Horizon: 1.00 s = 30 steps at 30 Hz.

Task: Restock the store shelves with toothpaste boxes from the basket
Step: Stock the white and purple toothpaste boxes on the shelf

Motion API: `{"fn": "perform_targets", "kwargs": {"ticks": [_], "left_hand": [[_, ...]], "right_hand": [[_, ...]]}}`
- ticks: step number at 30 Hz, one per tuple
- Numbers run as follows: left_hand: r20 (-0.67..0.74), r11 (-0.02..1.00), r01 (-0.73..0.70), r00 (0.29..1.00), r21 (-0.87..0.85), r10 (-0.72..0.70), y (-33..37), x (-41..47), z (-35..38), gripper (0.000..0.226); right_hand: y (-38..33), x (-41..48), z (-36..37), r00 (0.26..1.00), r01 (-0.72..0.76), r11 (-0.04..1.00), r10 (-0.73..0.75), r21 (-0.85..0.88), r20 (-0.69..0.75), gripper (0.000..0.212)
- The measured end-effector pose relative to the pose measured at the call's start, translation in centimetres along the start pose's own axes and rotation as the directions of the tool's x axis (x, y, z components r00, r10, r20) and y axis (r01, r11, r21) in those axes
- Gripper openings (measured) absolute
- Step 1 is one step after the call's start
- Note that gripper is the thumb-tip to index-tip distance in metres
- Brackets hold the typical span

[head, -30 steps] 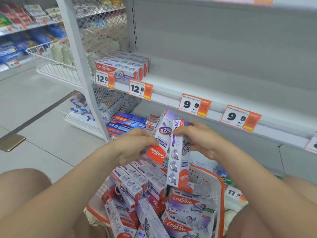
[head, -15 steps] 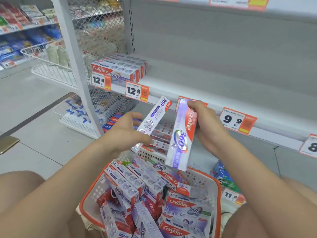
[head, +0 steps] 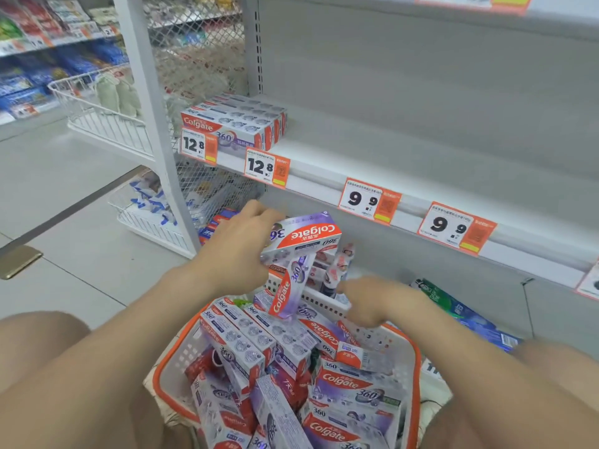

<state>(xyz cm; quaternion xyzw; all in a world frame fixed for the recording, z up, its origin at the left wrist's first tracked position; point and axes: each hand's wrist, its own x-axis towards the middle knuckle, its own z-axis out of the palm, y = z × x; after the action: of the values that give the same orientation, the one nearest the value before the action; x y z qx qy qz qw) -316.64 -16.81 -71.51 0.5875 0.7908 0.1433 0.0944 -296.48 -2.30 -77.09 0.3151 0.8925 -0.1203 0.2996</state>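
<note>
Toothpaste boxes fill our orange-rimmed basket. Above it our left hand grips a flat box, with a second box hanging tilted just beneath. Our right hand is blurred over the far rim, so we cannot tell its grip. A stack sits on the shelf.

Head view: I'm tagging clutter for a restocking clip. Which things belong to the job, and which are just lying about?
Job:
- left hand gripping two toothpaste boxes
- right hand
- basket of spare boxes
- shelf with stacked boxes

Lying about:
- wire bin
- green-blue packs
- brass floor plate
</note>
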Motion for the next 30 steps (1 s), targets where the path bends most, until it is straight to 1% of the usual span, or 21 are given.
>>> {"fn": "perform_targets", "kwargs": {"ticks": [1, 2, 3, 5, 7, 9, 11, 13, 15, 17, 18, 20, 21, 22, 24, 25, 26, 27, 28, 29, 30], "left_hand": [[0.055, 0.999, 0.030, 0.998, -0.010, -0.029, 0.0, -0.1, 0.3, 0.083], [0.103, 0.998, 0.054, 0.993, -0.014, -0.052, 0.0, -0.2, 0.4, 0.083], [0.142, 0.997, 0.076, 0.987, 0.005, -0.076, 0.0, -0.3, 0.5, 0.081], [0.180, 0.993, 0.102, 0.977, 0.068, -0.113, -0.3, -0.3, 0.6, 0.076], [0.200, 0.984, 0.141, 0.967, 0.110, -0.161, -0.8, -0.2, 0.7, 0.059], [0.190, 0.974, 0.183, 0.960, 0.133, -0.206, -1.2, 0.0, 0.9, 0.037], [0.182, 0.967, 0.208, 0.955, 0.146, -0.233, -1.3, 0.0, 1.0, 0.032], [0.182, 0.966, 0.213, 0.954, 0.149, -0.239, -1.4, 0.0, 1.1, 0.031], [0.187, 0.967, 0.207, 0.954, 0.146, -0.232, -1.9, -0.1, 1.3, 0.030], [0.180, 0.971, 0.199, 0.959, 0.130, -0.220, -2.5, -0.2, 1.4, 0.033], [0.176, 0.973, 0.198, 0.960, 0.120, -0.217, -2.8, -0.3, 1.3, 0.034], [0.180, 0.973, 0.211, 0.958, 0.095, -0.225, -3.2, -0.4, 0.9, 0.035], [0.181, 0.973, 0.218, 0.957, 0.076, -0.229, -3.4, -0.5, 0.7, 0.036], [0.176, 0.973, 0.225, 0.957, 0.047, -0.230, -3.5, -0.6, 0.4, 0.037], [0.155, 0.967, 0.252, 0.957, -0.020, -0.246, -3.8, -0.7, 0.0, 0.041], [0.146, 0.962, 0.268, 0.955, -0.055, -0.258, -3.8, -0.7, -0.1, 0.045], [0.141, 0.955, 0.282, 0.953, -0.090, -0.268, -3.8, -0.7, -0.3, 0.051], [0.138, 0.945, 0.299, 0.950, -0.133, -0.281, -3.6, -0.7, -0.5, 0.057], [0.135, 0.930, 0.317, 0.946, -0.184, -0.295, -3.3, -0.7, -0.9, 0.061], [0.136, 0.912, 0.333, 0.942, -0.241, -0.308, -3.0, -0.8, -1.2, 0.062], [0.139, 0.891, 0.345, 0.938, -0.294, -0.318, -2.8, -0.9, -1.5, 0.061]], "right_hand": [[-0.4, 0.6, 1.2, 0.999, -0.003, 0.999, 0.006, -0.054, 0.051, 0.052], [-0.9, 1.2, 2.4, 0.999, -0.011, 0.997, 0.015, -0.079, 0.045, 0.058], [-1.4, 2.0, 3.5, 1.000, -0.015, 0.995, 0.014, -0.094, -0.014, 0.062], [-2.8, 3.3, 5.1, 0.979, 0.009, 0.989, -0.039, -0.150, -0.201, 0.064], [-4.2, 4.6, 6.1, 0.941, 0.070, 0.980, -0.127, -0.189, -0.314, 0.066], [-5.7, 5.5, 6.6, 0.935, 0.146, 0.981, -0.179, -0.125, -0.306, 0.074], [-7.0, 6.3, 7.0, 0.955, 0.184, 0.981, -0.193, -0.062, -0.223, 0.081], [-8.0, 7.4, 7.7, 0.973, 0.162, 0.980, -0.178, -0.111, -0.147, 0.077], [-8.9, 8.5, 8.3, 0.981, 0.110, 0.973, -0.139, -0.204, -0.133, 0.068], [-9.2, 9.3, 8.3, 0.989, 0.036, 0.972, -0.067, -0.231, -0.131, 0.066], [-9.1, 9.7, 8.3, 0.993, 0.003, 0.982, -0.026, -0.191, -0.118, 0.067], [-8.5, 10.3, 8.2, 0.996, -0.021, 1.000, 0.021, -0.003, -0.081, 0.067], [-8.1, 10.3, 8.0, 0.997, -0.007, 0.995, 0.014, 0.096, -0.071, 0.063], [-7.8, 10.2, 7.8, 0.997, 0.018, 0.985, -0.005, 0.174, -0.077, 0.054], [-7.5, 9.7, 7.3, 0.993, 0.050, 0.955, -0.015, 0.291, -0.121, 0.026], [-7.5, 9.3, 7.0, 0.992, 0.050, 0.937, -0.005, 0.345, -0.130, 0.018], [-7.5, 8.7, 6.6, 0.991, 0.058, 0.915, -0.004, 0.400, -0.136, 0.019], [-7.6, 7.9, 6.0, 0.990, 0.076, 0.886, -0.013, 0.457, -0.138, 0.024], [-7.6, 7.0, 5.5, 0.989, 0.099, 0.836, -0.024, 0.540, -0.145, 0.035], [-7.7, 5.8, 4.8, 0.988, 0.123, 0.748, -0.028, 0.652, -0.155, 0.049], [-7.7, 4.6, 4.2, 0.985, 0.145, 0.617, -0.017, 0.773, -0.171, 0.062]]}}
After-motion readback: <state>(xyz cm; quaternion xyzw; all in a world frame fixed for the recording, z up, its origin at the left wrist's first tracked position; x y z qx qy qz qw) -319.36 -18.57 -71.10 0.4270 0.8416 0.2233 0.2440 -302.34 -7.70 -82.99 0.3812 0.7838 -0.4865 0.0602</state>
